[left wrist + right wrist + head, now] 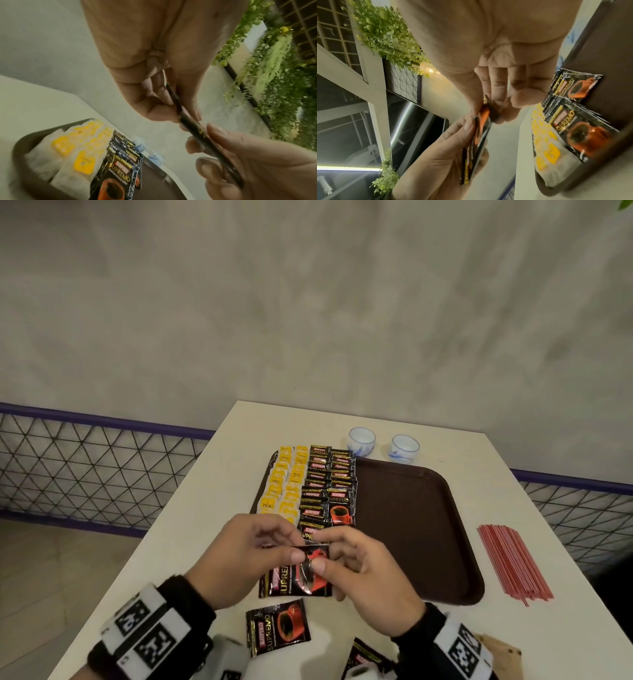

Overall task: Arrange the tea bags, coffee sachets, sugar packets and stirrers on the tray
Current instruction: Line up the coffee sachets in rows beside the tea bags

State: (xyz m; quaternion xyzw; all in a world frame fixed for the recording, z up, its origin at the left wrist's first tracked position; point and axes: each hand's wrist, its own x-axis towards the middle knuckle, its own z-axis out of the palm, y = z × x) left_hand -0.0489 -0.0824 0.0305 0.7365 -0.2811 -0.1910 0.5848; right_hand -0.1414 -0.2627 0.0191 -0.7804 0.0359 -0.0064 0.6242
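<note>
Both my left hand [239, 556] and right hand [366, 573] pinch the coffee sachets [298, 573]; tray [421, 529] rows lie just ahead, right hand nearer.

Your two hands cover the near left corner of the tray [421, 529] and the bottom of the nearest coffee sachet row [313, 508]. One loose sachet [363, 659] is cut off at the bottom edge. The teacup [155, 157] in your left wrist view is blurred.

Both hands' fingers [297, 556] pinching coffee sachets [298, 575] above table [513, 638], brown tray [421, 529] beside
</note>
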